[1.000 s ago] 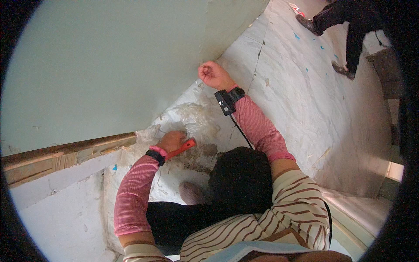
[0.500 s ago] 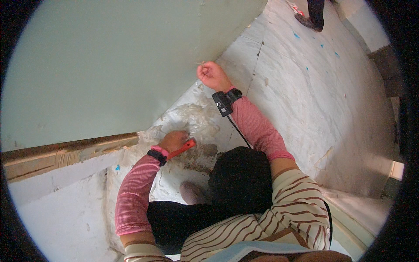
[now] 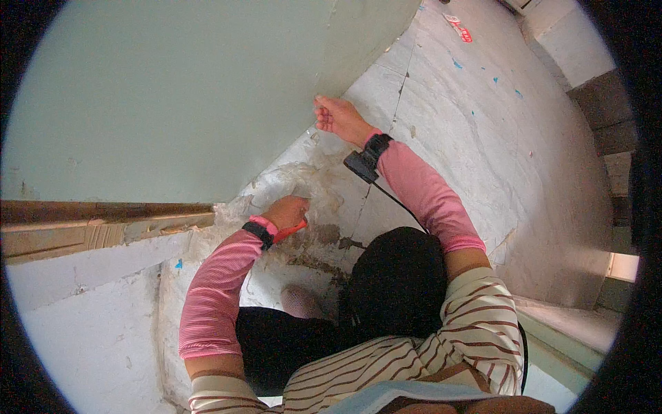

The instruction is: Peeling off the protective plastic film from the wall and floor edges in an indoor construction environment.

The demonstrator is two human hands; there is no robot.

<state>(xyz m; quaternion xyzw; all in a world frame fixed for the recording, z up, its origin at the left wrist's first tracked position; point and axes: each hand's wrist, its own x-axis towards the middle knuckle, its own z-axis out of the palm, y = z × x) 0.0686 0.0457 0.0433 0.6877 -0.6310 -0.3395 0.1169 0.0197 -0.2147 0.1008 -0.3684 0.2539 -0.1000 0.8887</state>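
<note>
Red tool [image 3: 292, 231] in the left hand [image 3: 287, 210]

Closest, at the bottom edge, a pale blue thing [image 3: 414, 391] is cut off and hard to name. Past the striped shirt [image 3: 365, 366] are black trousers [image 3: 396, 283]. A foot [image 3: 301, 301] pokes out, partly covered by one leg.

The red tool is over the floor [image 3: 455, 138], beyond that foot. The left hand's fingers are curled around it. Its long side slants, from near the wrist up to the right, and the red end that shows points right and a little away from the body. The hand hides the rest, so I cannot tell what its other end looks like. Crinkly clear plastic [image 3: 317, 183] lies just past this hand, and its edges are hard to see.

Farther out, the right hand [image 3: 341, 121] is by the low edge of a big gray-green board [image 3: 172, 103]. Its fingers are bent in. I cannot tell if they pinch anything or touch the board. Far off, a red and white scrap [image 3: 460, 30] lies on the floor.
</note>
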